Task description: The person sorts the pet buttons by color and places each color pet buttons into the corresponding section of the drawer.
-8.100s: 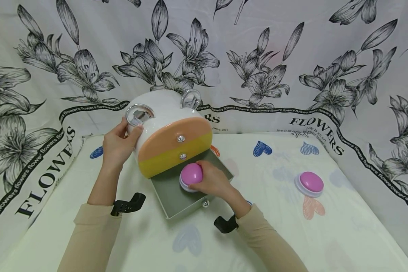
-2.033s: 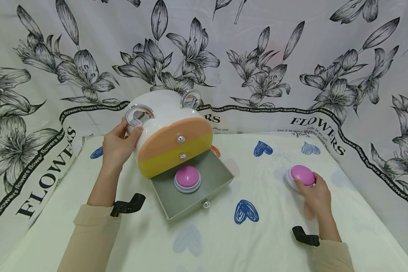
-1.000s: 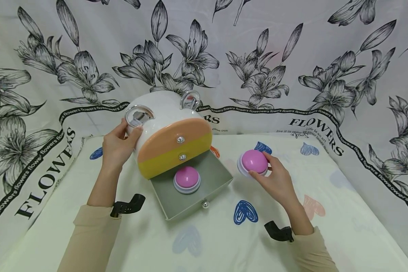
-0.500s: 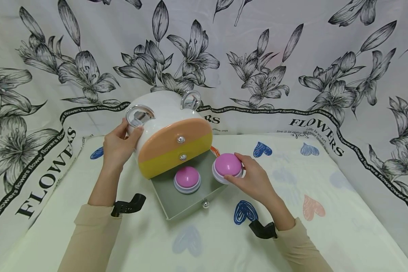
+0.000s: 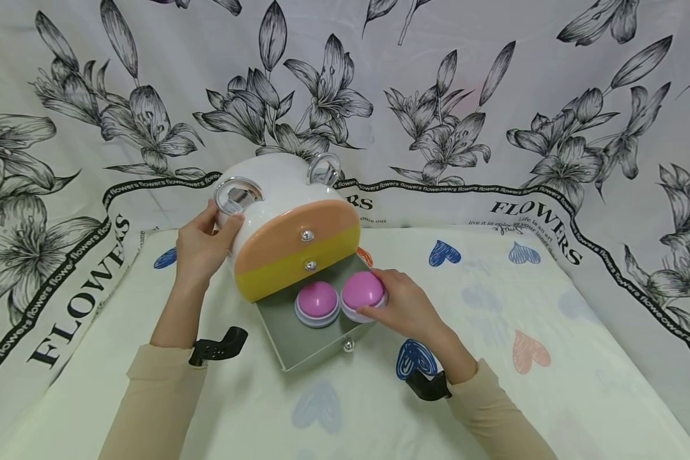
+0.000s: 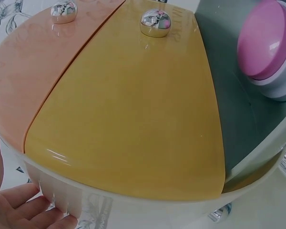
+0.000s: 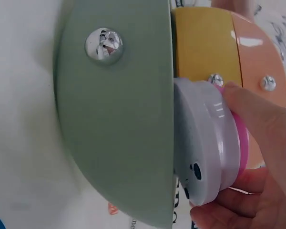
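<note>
A white, round-topped drawer box (image 5: 276, 172) has orange and yellow drawers closed and its green drawer (image 5: 299, 351) pulled out. My left hand (image 5: 204, 246) holds the box's left side by a silver ring (image 5: 237, 195); in the left wrist view its fingers (image 6: 35, 210) lie along the white side. One pink domed push button (image 5: 317, 300) with a white base sits in the green drawer. My right hand (image 5: 408, 306) grips a second pink push button (image 5: 363, 291) between thumb and fingers. In the right wrist view its white base (image 7: 200, 143) tilts at the drawer's rim.
Under everything lies a pale cloth (image 5: 494, 409) printed with hearts. A white curtain (image 5: 437, 76) with black flower drawings hangs behind the drawer box. Another silver ring (image 5: 324, 169) stands on the box's right top, and a silver knob (image 5: 348, 345) projects from the green drawer's front.
Earlier, the right hand set one push button in the green drawer. It then picked up the second from the cloth at right and carried it left over the drawer. The left hand stayed put.
</note>
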Demonstrator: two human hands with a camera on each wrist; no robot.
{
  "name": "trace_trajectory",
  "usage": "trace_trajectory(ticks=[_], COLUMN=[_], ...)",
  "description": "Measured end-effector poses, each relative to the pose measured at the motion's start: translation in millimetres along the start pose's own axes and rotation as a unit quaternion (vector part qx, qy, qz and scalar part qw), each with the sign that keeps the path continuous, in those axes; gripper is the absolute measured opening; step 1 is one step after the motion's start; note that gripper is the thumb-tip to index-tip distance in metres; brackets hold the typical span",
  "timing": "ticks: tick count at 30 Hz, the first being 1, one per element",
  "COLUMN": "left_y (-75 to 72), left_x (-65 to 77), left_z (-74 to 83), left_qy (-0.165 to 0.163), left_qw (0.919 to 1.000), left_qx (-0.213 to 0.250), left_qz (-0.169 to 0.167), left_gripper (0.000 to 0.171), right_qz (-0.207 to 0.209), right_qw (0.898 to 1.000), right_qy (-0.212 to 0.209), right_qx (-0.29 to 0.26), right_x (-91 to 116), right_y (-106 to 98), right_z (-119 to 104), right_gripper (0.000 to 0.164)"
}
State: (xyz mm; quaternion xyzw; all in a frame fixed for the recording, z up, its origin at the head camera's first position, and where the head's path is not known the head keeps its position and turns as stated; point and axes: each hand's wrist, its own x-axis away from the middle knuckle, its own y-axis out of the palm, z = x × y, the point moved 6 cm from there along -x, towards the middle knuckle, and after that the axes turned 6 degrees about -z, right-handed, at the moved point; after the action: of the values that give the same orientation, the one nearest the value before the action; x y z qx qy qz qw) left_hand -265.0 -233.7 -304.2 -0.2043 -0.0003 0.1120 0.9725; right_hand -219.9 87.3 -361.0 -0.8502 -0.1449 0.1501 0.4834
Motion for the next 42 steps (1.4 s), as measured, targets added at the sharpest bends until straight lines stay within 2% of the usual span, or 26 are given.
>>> trace_trajectory(ticks=[4,13,20,28,35,42], left_y=[-0.3,-0.8,-1.0,-0.5,-0.9,-0.2], left_x=[0.1,0.8,1.2,0.6,1.2,1.0], left_z=[0.5,-0.6,-0.7,-1.4,0.9,-0.2], left_qy=[0.004,-0.009,-0.008,-0.011,0.003,-0.001], left_qw=[1.0000,1.0000,1.0000,0.9999,1.0000,1.0000], left_qx=[0.001,-0.004,0.000,-0.006,0.004,-0.005], left_qz=[0.000,-0.002,-0.001,0.000,0.001,0.004], left_gripper=[0.074,0.076,0.075,0.077,0.073,0.076], right_qz=[-0.013,-0.045,-0.065,-0.079,-0.074,-0.084], right_qw=[1.000,0.997,0.996,0.993,0.995,0.995], right_qy=[-0.004,0.004,-0.011,-0.023,-0.024,-0.034], right_qx=[0.020,0.065,0.066,0.090,0.067,0.045], right_x=[-3.2,-13.5,-20.3,-24.1,-25.4,-28.1], right_y=[2.0,6.3,10.5,18.1,27.2,39.0], right_z=[-5.4,-10.8,-17.4,-22.2,-19.5,-14.5], right_gripper=[0.069,0.067,0.055,0.050,0.054,0.055])
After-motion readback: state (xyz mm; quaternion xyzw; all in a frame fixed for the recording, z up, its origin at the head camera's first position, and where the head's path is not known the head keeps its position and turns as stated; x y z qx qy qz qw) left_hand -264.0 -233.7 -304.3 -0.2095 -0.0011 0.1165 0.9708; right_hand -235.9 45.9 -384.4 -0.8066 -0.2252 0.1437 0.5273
